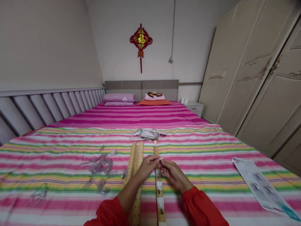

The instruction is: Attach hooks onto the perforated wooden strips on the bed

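Note:
My left hand point(147, 166) and my right hand point(172, 174) meet over a narrow wooden strip point(160, 213) lying on the striped bed. Both pinch a small white piece point(161, 159) between their fingertips; I cannot make out what it is. Several small white hooks point(159, 186) are stuck along the strip below my hands. Two wider perforated wooden strips point(135, 157) lie side by side just left of it, under my left forearm. Red sleeves cover both forearms.
Clear plastic wrappers point(100, 164) lie scattered to the left, and a pile of packets point(148, 134) sits beyond the strips. A printed package sheet point(261, 185) lies at the right bed edge. Pillows point(119, 99) are at the headboard, a wardrobe point(258, 78) stands at right.

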Tool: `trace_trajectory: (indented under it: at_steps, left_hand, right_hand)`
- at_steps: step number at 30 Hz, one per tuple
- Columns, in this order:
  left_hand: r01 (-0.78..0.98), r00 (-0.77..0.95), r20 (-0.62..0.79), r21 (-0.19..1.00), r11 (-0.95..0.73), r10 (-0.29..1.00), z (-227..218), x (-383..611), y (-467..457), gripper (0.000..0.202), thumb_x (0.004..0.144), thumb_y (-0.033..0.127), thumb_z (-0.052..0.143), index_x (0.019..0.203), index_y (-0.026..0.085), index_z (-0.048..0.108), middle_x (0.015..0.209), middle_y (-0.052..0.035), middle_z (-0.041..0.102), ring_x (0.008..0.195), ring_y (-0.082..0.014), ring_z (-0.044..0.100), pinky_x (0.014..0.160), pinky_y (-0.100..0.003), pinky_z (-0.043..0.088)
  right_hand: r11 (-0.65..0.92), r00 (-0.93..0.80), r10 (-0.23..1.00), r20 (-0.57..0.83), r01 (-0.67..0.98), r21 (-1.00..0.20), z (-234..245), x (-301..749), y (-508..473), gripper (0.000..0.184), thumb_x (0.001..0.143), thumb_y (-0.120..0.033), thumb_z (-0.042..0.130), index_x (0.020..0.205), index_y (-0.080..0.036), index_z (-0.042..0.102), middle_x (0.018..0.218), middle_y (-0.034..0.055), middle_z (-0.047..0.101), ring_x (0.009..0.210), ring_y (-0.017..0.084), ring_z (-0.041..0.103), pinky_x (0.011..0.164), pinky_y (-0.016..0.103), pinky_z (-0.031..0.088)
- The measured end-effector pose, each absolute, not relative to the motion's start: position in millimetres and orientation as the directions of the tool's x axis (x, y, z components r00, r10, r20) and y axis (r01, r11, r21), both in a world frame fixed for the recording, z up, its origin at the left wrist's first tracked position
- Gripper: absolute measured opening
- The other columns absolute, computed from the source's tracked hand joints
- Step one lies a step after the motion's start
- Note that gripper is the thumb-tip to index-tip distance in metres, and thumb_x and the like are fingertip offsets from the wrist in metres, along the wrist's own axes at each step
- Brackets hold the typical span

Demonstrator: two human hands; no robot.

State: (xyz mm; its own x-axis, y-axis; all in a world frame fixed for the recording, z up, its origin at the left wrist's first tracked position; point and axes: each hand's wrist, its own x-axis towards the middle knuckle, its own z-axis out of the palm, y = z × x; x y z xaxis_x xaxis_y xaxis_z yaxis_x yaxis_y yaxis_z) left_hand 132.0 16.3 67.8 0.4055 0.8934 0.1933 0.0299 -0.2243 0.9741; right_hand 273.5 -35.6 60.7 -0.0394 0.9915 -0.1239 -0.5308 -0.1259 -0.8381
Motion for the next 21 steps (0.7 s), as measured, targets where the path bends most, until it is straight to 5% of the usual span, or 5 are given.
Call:
trace_trajectory:
  at_steps: [14, 21]
  left_hand:
    - [0.208, 0.309, 0.422, 0.845, -0.493, 0.852, 78, 136, 9, 0.018, 0.077, 0.026, 0.058, 0.087, 0.021, 0.073, 0.084, -0.0057, 0.065, 0.081, -0.0183, 0.06, 0.076, -0.029, 0.047]
    - [0.025, 0.213, 0.186, 0.98, -0.195, 0.959, 75, 141, 15, 0.019, 0.067, 0.034, 0.065, 0.072, 0.016, 0.07, 0.072, -0.0042, 0.068, 0.071, -0.0177, 0.061, 0.07, -0.028, 0.046]
  right_hand:
    - [-0.048, 0.044, 0.997, -0.063, -0.292, -0.955, 64, 265, -32, 0.039, 0.065, -0.052, 0.073, 0.056, -0.015, 0.061, 0.039, -0.0034, 0.055, 0.033, 0.006, 0.047, 0.037, 0.018, 0.037]
    - [-0.053, 0.071, 0.995, -0.076, -0.28, -0.959, 67, 269, -30, 0.035, 0.058, -0.047, 0.08, 0.065, -0.015, 0.067, 0.046, -0.0013, 0.061, 0.038, 0.01, 0.054, 0.039, 0.02, 0.042]
